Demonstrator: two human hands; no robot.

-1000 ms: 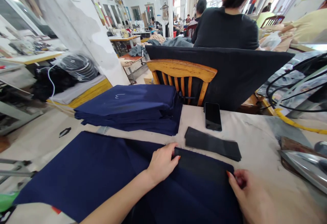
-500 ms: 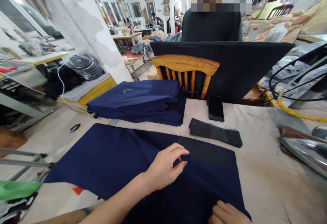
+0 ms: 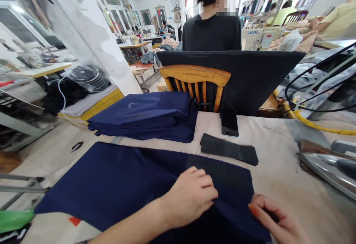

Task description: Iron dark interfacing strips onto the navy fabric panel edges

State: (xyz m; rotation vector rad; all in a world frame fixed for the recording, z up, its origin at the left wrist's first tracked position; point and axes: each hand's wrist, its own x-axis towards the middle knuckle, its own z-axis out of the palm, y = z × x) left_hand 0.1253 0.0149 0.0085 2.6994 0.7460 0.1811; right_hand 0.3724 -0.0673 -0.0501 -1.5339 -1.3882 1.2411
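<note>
A navy fabric panel (image 3: pixel 111 184) lies spread on the pale-covered table in front of me. Along its far right edge rests a dark grey strip (image 3: pixel 222 171). My left hand (image 3: pixel 194 194) is closed on the panel near its middle right, and the cloth rises in a fold beside the fingers. At the panel's right edge, my right hand (image 3: pixel 275 216) pinches the cloth between thumb and curled fingers. Just beyond the panel sits a small pile of dark grey strips (image 3: pixel 229 149).
A folded navy fabric stack (image 3: pixel 141 116) with a chalk mark stands at the back left. A phone (image 3: pixel 229 121) lies near the far edge, an iron (image 3: pixel 330 173) at the right. Beyond are a wooden chair (image 3: pixel 196 74) draped in black cloth and a seated person (image 3: pixel 213 32).
My left hand has gone from loosely open to closed on the panel, slightly rightward. My right hand has moved up along the right edge and now pinches it. The view has shifted slightly.
</note>
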